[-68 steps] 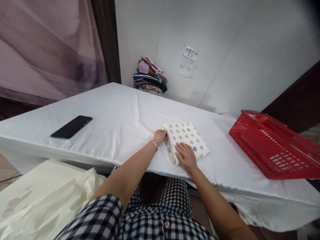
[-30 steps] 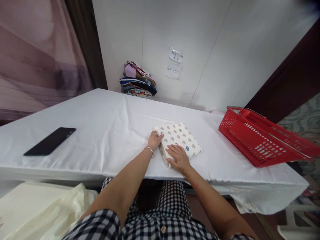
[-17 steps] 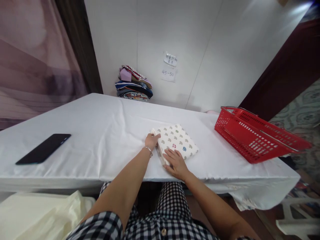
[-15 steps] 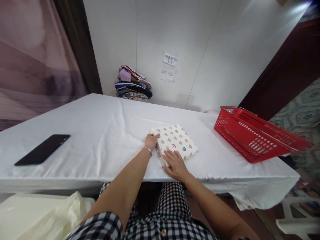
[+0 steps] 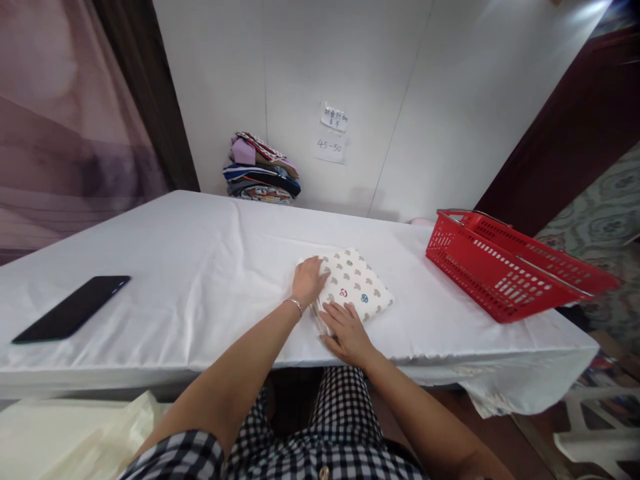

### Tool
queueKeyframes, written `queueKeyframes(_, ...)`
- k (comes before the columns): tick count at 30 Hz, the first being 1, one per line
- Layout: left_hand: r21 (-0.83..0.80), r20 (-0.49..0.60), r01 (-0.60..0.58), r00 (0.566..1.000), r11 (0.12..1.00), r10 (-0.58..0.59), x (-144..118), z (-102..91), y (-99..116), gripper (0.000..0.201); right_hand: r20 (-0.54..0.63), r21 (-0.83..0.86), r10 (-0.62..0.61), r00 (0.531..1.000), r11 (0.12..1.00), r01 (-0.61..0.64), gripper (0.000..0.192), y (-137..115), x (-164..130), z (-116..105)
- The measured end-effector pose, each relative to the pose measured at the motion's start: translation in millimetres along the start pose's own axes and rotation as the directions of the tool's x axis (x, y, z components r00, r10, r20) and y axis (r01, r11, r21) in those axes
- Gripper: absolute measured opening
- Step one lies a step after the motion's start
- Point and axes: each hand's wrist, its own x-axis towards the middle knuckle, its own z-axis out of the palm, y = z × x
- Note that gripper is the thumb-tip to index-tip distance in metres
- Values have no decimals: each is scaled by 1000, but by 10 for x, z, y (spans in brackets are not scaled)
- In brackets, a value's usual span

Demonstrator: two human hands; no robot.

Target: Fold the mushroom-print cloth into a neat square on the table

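A folded cream cloth (image 5: 358, 287) with a small grey, red and blue print lies near the front edge of the white-covered table (image 5: 210, 267). My left hand (image 5: 309, 280) rests on its left far corner with fingers laid over the fabric. My right hand (image 5: 345, 328) lies flat on the near left corner, fingers spread. Both hands press on the cloth's folded edge; neither lifts it.
A red plastic basket (image 5: 505, 267) stands on the table's right end. A black phone (image 5: 70, 317) lies at the left. A stack of folded clothes (image 5: 261, 168) sits at the back by the wall under two paper notes (image 5: 332, 132). A cream bag (image 5: 75, 440) lies at lower left.
My left hand has slid from the cloth's left edge up onto its far left corner. My right hand has shifted slightly toward the near corner. The view has turned a little to the left.
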Motion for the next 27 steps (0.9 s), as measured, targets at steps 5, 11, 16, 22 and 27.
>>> queueKeyframes(5,67,356,-159,926,985,125,49,118,88,51,14,-7,-2,1000,1000,2,53,-1,5,-3)
queueKeyframes(11,141,415,-69,910,988,4,282,226,-50,57,33,0,-11,999,1000,11,55,21,-4,19)
queueKeyframes(16,200,411,-40,910,979,-47,442,256,-105,56,33,23,-15,999,1000,15,57,29,-1,6)
queueKeyframes(22,222,367,126,908,967,-202,639,222,-186,47,20,39,8,1000,999,-9,50,-21,13,17)
queueKeyframes(27,273,350,207,888,939,-297,568,40,-284,36,61,39,-71,996,997,69,47,240,-101,-124)
